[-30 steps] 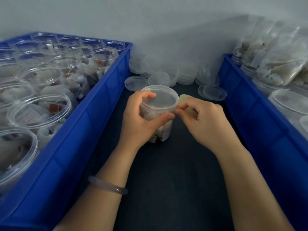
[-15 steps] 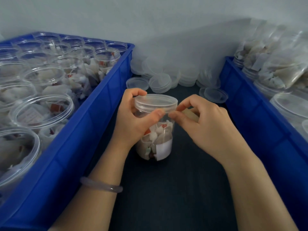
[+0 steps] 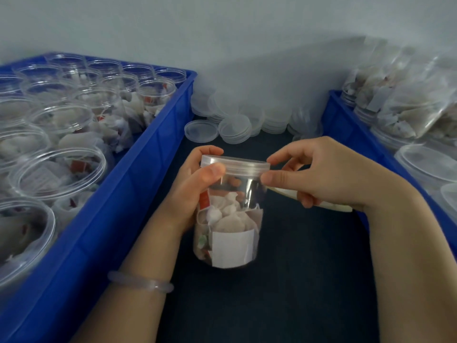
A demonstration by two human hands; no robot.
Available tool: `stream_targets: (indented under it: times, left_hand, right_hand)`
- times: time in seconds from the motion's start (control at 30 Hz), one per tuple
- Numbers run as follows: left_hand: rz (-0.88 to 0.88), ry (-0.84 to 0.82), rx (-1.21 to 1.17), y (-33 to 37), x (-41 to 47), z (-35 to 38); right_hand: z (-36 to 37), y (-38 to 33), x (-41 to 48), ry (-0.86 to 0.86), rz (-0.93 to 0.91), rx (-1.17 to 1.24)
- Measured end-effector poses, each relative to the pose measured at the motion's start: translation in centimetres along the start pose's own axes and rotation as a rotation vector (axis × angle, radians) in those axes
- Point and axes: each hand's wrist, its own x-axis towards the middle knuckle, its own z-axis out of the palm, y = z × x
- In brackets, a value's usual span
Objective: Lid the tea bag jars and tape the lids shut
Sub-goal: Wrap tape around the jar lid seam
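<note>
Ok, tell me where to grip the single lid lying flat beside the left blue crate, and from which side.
Probably best: pinch the lid by its near rim, coming from above, thumb inside, finger outside. It lies flat, seemingly open side up, so the thin wall is exposed; the blue crate crowds its left and a tilted lid its right.

Clear glossy plastic jar (image 3: 232,194), frosted lid (image 3: 235,165), perhaps paper label (image 3: 231,248), matt dark tabletop (image 3: 284,293)

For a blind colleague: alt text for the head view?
A left hand grips a clear plastic jar of tea bags; the right hand pinches its translucent lid, also holding a pale tape roll. Blue plastic crates flank them.
</note>
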Motion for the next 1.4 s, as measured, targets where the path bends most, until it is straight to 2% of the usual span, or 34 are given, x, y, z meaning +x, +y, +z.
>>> stream_targets:
  times: [0.07, 0.17, 0.3, 0.37, 0.47, 0.63, 0.83, 1.1, 1.17, 1.27, 1.37, 1.4]
  left_hand:
    - [0.016, -0.029, -0.036, 0.0, -0.3, 0.0]
    - [0.043, -0.011, 0.052, 0.3, -0.4, 0.1]
    - [0.079, 0.003, 0.496, 0.6, -0.4, 0.5]
    - [0.119, 0.001, 0.573, 0.5, -0.5, 0.9]
    - [0.117, 0.062, 0.52, 0.1, -0.3, 1.0]
    - [0.018, 0.045, 0.323, 0.2, -0.1, 0.5]
    - [-0.141, -0.087, 0.185, 0.1, -0.1, 0.4]
    - [-0.17, -0.261, 0.082, 0.2, -0.7, 0.0]
    - [-0.198, -0.196, 0.031, 0.1, -0.9, 0.1]
    - [-0.22, -0.058, 0.051, -0.4, -0.5, 0.6]
    - [0.024, 0.209, 0.271, -0.6, 0.0, 1.3]
    - [0.105, 0.252, 0.32, -0.6, 0.0, 1.4]
  right_hand:
    - [-0.1, -0.2, 0.1, -0.089, -0.015, 0.032]
    - [0.2, 0.0, 0.1, -0.165, -0.037, -0.009]
    - [2.1, 1.2, -0.3, -0.072, -0.003, -0.017]
    - [3.2, 1.6, -0.5, 0.036, -0.031, 0.062]
    - [3.8, 1.9, -0.7, 0.08, -0.109, 0.096]
    - [3.8, 2.4, -1.9, -0.081, -0.002, 0.433]
    - [2.1, 2.2, -1.5, 0.062, 0.02, 0.271]
    - [1.6, 1.8, -0.7, -0.034, 0.015, 0.255]
    - [1.9, 1.7, -0.6, -0.062, 0.01, 0.306]
    - [2.1, 1.6, -0.1, 0.006, -0.008, 0.326]
    - [2.4, 1.7, 0.0, 0.145, -0.005, 0.273]
    - [2.8, 1.7, -0.1, 0.192, 0.0, 0.271]
